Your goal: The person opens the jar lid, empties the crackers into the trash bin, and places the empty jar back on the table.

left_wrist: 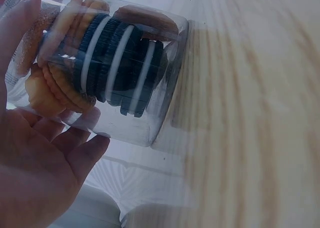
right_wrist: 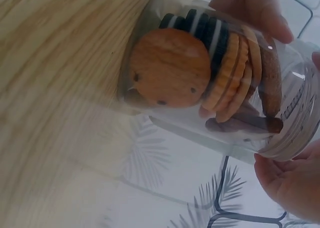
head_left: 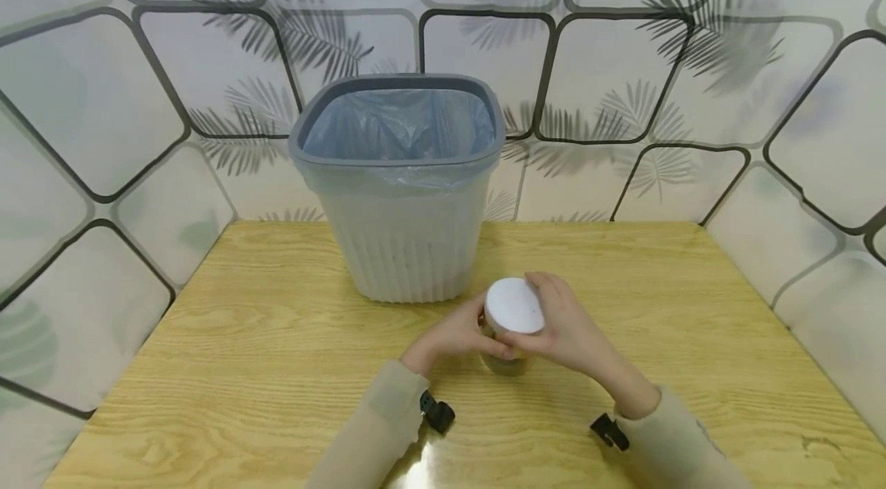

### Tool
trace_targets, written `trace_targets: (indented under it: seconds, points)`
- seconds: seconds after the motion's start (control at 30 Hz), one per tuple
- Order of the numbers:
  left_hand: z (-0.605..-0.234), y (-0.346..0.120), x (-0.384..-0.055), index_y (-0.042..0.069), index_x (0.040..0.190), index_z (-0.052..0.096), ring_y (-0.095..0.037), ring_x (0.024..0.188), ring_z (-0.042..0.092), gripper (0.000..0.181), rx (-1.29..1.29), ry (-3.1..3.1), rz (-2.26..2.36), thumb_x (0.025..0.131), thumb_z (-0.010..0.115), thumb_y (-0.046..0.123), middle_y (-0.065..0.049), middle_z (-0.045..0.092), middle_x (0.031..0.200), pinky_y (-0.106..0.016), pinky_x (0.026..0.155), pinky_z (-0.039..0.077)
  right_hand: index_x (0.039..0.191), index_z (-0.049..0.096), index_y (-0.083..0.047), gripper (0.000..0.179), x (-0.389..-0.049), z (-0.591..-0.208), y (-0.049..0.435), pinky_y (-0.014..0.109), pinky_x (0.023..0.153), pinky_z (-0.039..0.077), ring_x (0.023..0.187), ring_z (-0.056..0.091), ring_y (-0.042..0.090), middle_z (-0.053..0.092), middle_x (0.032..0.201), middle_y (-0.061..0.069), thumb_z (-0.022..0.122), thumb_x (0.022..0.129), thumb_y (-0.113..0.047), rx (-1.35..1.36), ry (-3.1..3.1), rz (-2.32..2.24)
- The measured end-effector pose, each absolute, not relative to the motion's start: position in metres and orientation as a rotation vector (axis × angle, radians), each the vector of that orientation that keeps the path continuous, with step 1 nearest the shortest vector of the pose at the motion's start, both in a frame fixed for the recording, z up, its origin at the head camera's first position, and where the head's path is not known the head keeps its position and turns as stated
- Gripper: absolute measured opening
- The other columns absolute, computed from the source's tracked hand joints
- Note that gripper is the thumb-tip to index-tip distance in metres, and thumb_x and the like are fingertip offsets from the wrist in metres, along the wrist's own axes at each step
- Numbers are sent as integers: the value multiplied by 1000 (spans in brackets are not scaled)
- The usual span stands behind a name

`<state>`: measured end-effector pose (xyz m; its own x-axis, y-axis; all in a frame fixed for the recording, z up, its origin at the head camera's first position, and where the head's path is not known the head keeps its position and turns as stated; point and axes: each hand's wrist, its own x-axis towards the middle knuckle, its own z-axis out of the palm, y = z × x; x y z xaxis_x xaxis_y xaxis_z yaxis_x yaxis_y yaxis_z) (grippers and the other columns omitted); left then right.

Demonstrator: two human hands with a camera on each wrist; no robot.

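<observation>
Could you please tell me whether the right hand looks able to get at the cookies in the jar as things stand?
Probably not: the white lid, which the right hand grips, covers the clear jar, so the cookies appear closed in.

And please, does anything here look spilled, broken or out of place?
I see nothing spilled or broken. The lined bin seems mildly odd: it stands on the wooden table, beyond the cookie jar, where one rarely keeps bins.

Clear jar (head_left: 504,366) standing on the counter (head_left: 277,381), with a round white lid (head_left: 514,306) over its mouth; inside, black-and-white sandwich cookies (left_wrist: 117,65) and golden-brown cookies (right_wrist: 170,67).
</observation>
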<state>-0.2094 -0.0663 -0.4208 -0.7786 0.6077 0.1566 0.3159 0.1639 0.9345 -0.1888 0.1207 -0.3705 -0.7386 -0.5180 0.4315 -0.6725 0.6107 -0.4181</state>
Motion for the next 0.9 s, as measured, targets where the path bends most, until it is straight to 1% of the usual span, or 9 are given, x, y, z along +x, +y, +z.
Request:
trace_targets:
  seconds: [0.13,0.27,0.57,0.73,0.8,0.9]
  points:
    - [-408,-67,-203,10,136,30,-12,113,39,82,894,2175,1656,68,76,5,-2,43,128,-30,95,29,121,37,12,82,-192,-371,125,46,77,44,106,42,37,41,118,27,77,64,-31,1041,-2571,882]
    - [-395,-68,-196,6,135,30,-12,113,40,81,886,2174,1648,68,75,3,-4,43,127,-30,95,29,122,37,10,80,-196,-371,127,45,76,44,104,43,35,40,120,26,77,64,-28,1107,-2559,920]
    - [-392,-68,-194,6,136,29,-10,111,41,81,843,2155,1660,69,74,3,-3,44,126,-29,94,29,126,33,9,78,-204,-372,137,48,81,41,108,41,35,37,126,24,76,66,-14,1314,-2496,1045]
    - [-393,-69,-194,7,137,28,-11,111,40,82,848,2147,1660,69,74,3,-4,43,127,-29,94,30,130,30,5,77,-209,-373,141,48,83,39,110,40,32,35,129,21,74,69,-11,1402,-2491,1101]
    - [-393,-69,-194,8,137,27,-11,112,40,82,852,2144,1658,70,74,3,-4,42,128,-30,94,29,131,30,3,77,-212,-373,142,47,84,39,111,40,31,35,130,20,74,69,-10,1443,-2479,1118]
    - [-394,-69,-195,9,137,27,-11,113,40,83,857,2129,1662,70,74,2,-3,42,128,-30,95,29,132,30,3,78,-215,-372,145,41,88,37,112,39,31,36,129,20,75,68,-6,1494,-2450,1151]
